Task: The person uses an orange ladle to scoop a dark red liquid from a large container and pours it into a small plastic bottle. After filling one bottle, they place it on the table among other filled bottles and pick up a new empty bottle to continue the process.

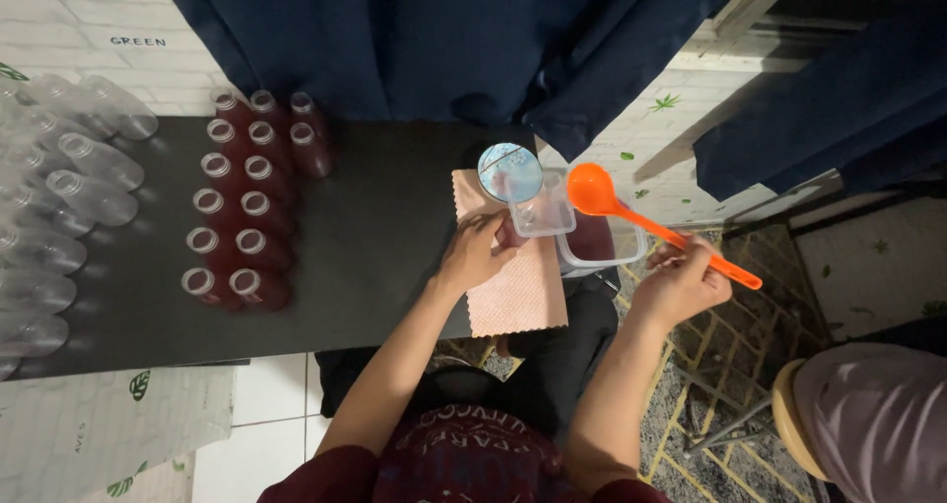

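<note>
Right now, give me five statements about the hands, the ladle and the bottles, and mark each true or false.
1. The right hand holds an orange ladle by its handle. True.
2. The ladle's bowl hangs over the filled bottles. False: it is above the clear plastic container at the table's right edge.
3. The left hand rests on a pink cloth. True.
4. The filled bottles have caps on. False: their mouths are open.
5. The empty clear bottles lie on their sides at the left. True.
</note>
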